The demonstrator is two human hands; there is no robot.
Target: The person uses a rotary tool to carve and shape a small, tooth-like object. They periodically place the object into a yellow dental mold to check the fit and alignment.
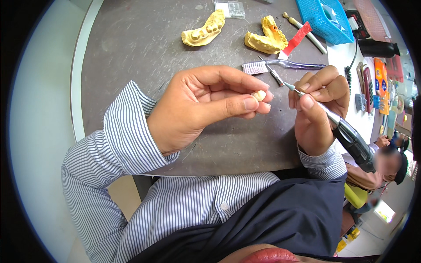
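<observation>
The small tooth-shaped piece [260,95], cream-white, rounded and slightly glossy, is pinched by the left hand [188,103] above the grey table [131,52], while toward 4 o'clock from it the right hand [313,122] is clasped around a rotary handpiece [351,139]

Tooth [261,95] left, handpiece [351,138] right — casts [205,34] behind.

Text: none legible | orange packet [379,70]: markings too small
</observation>
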